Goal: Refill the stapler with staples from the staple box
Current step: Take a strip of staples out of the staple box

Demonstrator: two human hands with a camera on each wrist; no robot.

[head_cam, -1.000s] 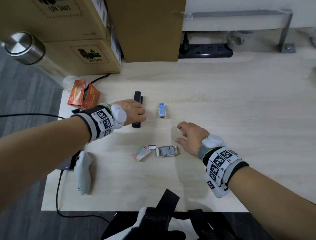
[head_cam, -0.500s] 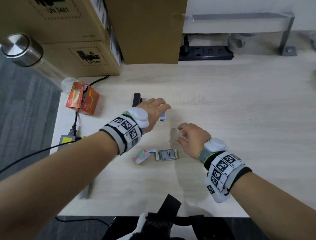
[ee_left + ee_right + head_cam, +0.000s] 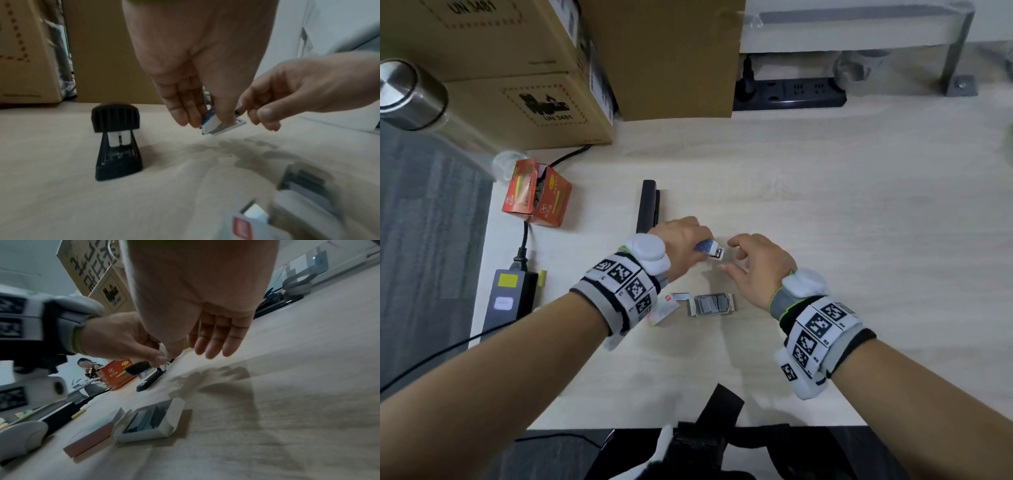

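Note:
My left hand pinches a small blue-and-white stapler between thumb and fingers and holds it tilted just above the table. The grip shows in the left wrist view too, with the left hand around the stapler. My right hand hovers right beside the stapler's metal front end, its fingers loosely bent and holding nothing. Its fingertips are close to the stapler. The open staple box tray holds grey staple strips near me, and its sleeve lies to the tray's left.
A black stapler stands behind my left hand. An orange box and a black power adapter sit at the table's left edge. Cardboard boxes and a power strip line the back. The table's right side is bare wood.
My left hand left the black stapler, moved right to the small blue-and-white stapler and lifted it. My right hand moved up beside it.

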